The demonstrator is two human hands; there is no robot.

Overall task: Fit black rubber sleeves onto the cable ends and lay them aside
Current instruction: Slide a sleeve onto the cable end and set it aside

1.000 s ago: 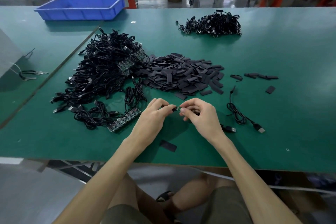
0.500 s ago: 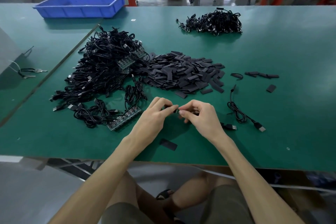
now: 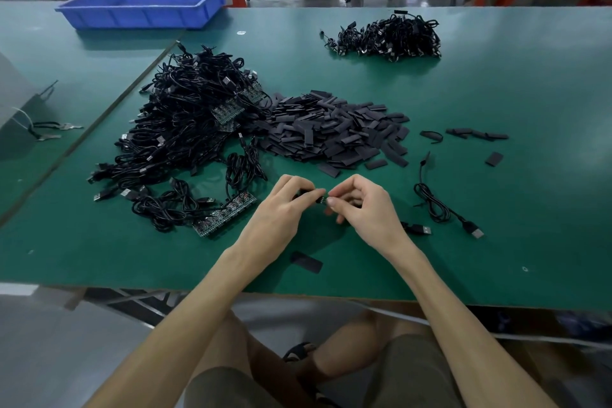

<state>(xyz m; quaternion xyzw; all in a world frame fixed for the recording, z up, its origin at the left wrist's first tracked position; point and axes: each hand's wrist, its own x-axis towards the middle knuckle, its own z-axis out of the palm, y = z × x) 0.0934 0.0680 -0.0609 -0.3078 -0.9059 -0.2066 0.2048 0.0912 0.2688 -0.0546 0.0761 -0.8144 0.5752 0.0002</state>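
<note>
Left hand (image 3: 281,209) and right hand (image 3: 364,210) meet fingertip to fingertip above table edge, both pinching cable end (image 3: 320,199): small, black, mostly hidden by fingers.
Stray sleeve (image 3: 306,262) at 6 o'clock.
Sleeve pile (image 3: 331,132) at 12.
Tangled cables (image 3: 185,129) at 10.
Loose cable (image 3: 440,209) at 3.
Far cable heap (image 3: 387,36) at 1.

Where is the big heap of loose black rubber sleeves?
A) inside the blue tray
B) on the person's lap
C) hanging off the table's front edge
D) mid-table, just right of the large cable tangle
D: the sleeve heap lies on the green table, its left edge meeting the large cable tangle.
</note>
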